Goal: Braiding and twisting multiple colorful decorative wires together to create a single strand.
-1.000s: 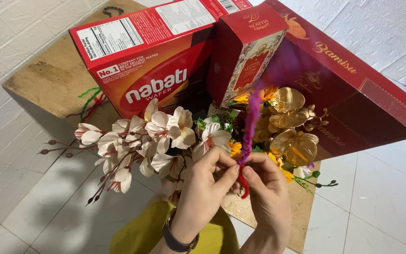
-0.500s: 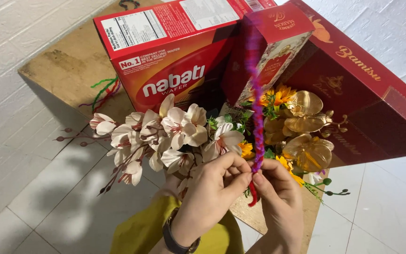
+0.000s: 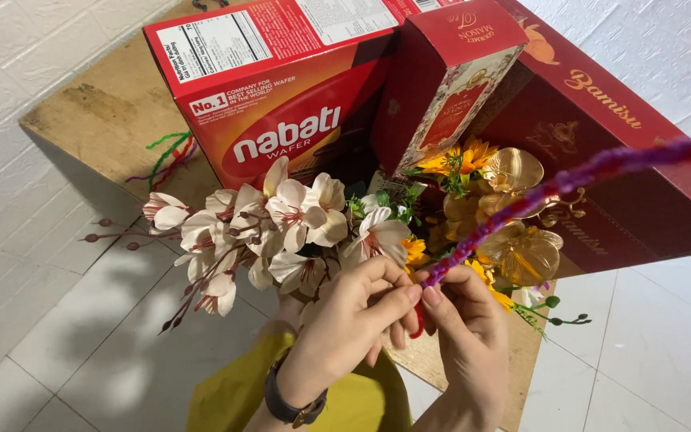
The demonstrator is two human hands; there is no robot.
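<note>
My left hand [image 3: 349, 324] and my right hand [image 3: 465, 328] pinch the lower end of a fuzzy purple and red pipe cleaner [image 3: 569, 182], fingertips meeting at the centre bottom. The pipe cleaner slants up to the right across the frame, blurred at its far end. Just behind my hands lies a bunch of artificial flowers: pale pink and white blossoms [image 3: 265, 228] on the left, orange ones [image 3: 461, 156] and golden ones [image 3: 525, 248] on the right. A dark watch sits on my left wrist.
A wooden board [image 3: 97, 120] lies on a white tiled floor [image 3: 57, 320]. On it stand a red wafer box [image 3: 281, 88], a small dark red carton [image 3: 449, 72] and a large maroon box [image 3: 625, 160]. Loose green, red and purple pipe cleaners [image 3: 165, 156] lie at the left.
The pipe cleaner has swung from standing almost upright to slanting far to the right. My hands stay pinched on its lower end.
</note>
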